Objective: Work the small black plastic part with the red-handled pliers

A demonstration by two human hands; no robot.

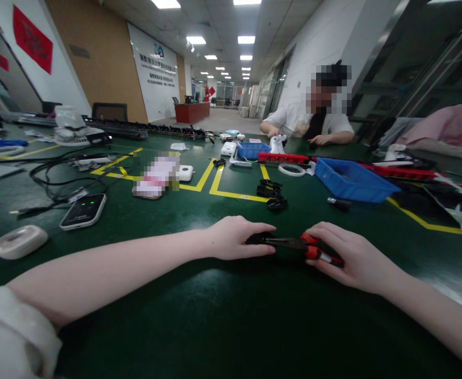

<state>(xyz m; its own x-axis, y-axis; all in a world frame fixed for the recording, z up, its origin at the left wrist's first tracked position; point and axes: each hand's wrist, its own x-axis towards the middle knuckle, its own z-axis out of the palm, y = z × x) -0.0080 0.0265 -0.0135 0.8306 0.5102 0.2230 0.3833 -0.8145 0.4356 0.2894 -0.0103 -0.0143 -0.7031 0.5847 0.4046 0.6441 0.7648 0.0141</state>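
Observation:
My right hand [345,255] is closed around the red and black handles of needle-nose pliers [290,242], whose jaws point left. Between the thumb and fingers of my left hand [241,239] is a small black part [258,238], partly hidden by the fingers. The tips of the pliers touch or overlap the right end of that part; I cannot tell whether they grip it. Both hands are low over the dark green table. Beyond them lie several similar black parts [271,190] in a loose cluster.
A blue bin [355,179] stands at the right, with a smaller blue tray [252,150] farther back. A phone [156,176], a black-faced device [84,211], a white oval object [19,241] and dark cables [51,173] lie at the left. A person [313,123] sits across the table.

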